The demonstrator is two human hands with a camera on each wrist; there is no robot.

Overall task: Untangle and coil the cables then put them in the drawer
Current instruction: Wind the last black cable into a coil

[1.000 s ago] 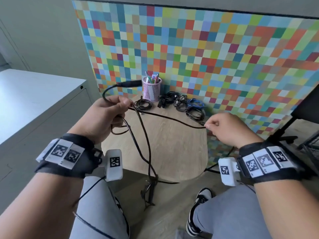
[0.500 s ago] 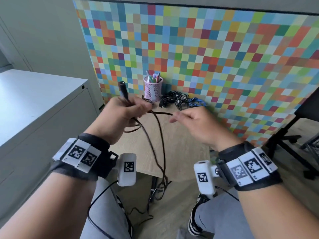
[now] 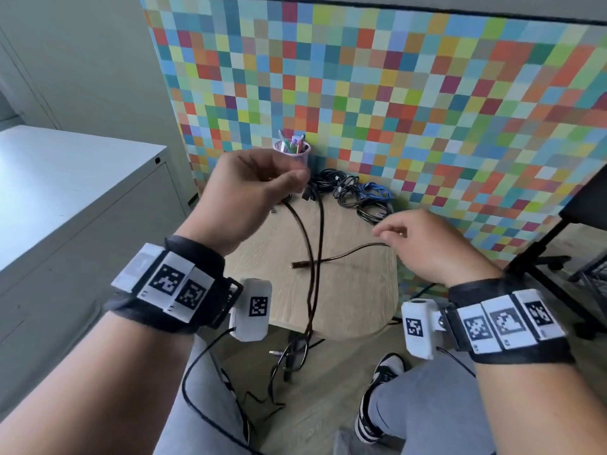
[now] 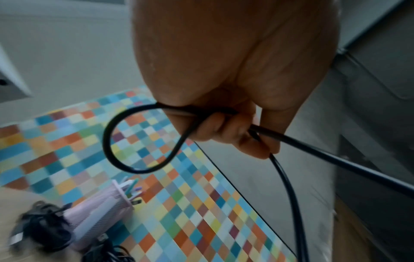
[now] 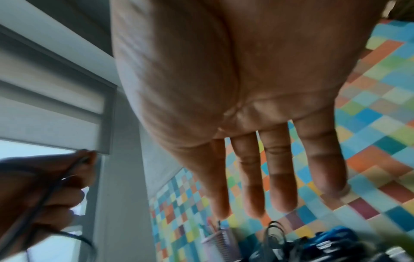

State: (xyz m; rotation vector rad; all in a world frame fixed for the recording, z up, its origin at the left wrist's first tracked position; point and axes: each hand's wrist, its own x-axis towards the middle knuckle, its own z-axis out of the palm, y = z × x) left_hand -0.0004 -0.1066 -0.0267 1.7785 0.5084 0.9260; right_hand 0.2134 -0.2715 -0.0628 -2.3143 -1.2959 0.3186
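Two hands hover above a small wooden table (image 3: pixel 354 300) whose rounded near edge falls away to the floor. The left hand (image 3: pixel 249 198) is raised over the table's far side, fingers curled round a black cable (image 3: pixel 317 257); the left wrist view shows a small loop (image 4: pixel 134 140) of it standing out of the fist and two strands trailing down. Those strands cross the tabletop and drop over the near edge toward the floor, where they bunch into a tangle. One free end with a metal plug (image 3: pixel 297 265) lies across the tabletop, near the right hand (image 3: pixel 430 244). That hand is released, its fingers straight and spread in the right wrist view, holding nothing. The middle of the tabletop lies bare between the hands. At the back, against the chequered panel (image 3: pixel 427 110), sit a pile of cables (image 3: pixel 358 195), black with some blue, and a pink mesh pen cup (image 3: pixel 294 151), partly hidden behind the left hand. A grey cabinet (image 3: pixel 72 198) stands left of the table. Both wrist views are blurred.
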